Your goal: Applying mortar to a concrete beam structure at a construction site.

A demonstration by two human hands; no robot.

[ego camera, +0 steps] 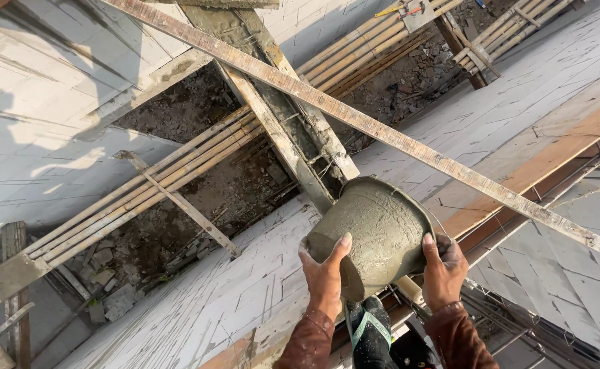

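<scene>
I hold a cement-coated bucket [375,232] tipped over, its mouth turned away toward the formwork channel [293,130]. My left hand [324,270] grips the bucket's base, thumb up along its side. On the bucket's right side is my right hand [442,268], gripping near the rim. Both sleeves are brown and spattered. My shoe [370,331] shows below the bucket, between my forearms.
A long wooden plank [354,119] crosses diagonally above the bucket. Bamboo poles [142,188] form scaffolding over a rubble-filled gap [177,219]. Grey block walls [47,116] stand left and right. Steel rebar [560,178] runs along a wooden beam form at right.
</scene>
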